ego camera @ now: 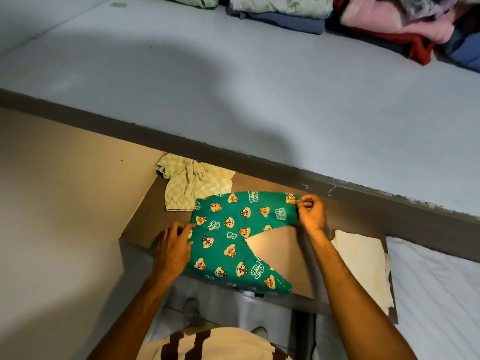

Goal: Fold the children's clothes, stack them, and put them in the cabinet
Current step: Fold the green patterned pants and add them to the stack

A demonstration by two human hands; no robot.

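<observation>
1. The right hand's fingertips are pinched together on the top right corner of the green printed trousers.
2. The left hand's fingers curl round their left edge.
3. The trousers lie spread on the brown board, just in front of a pale checked garment.

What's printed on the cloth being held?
The garment is green with cartoon chipmunk faces and pale lettering; head view.

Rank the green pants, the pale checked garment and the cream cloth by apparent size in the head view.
1. green pants, clearly largest.
2 and 3. pale checked garment and cream cloth look about alike; both are partly hidden, so I will not rank them.
</observation>
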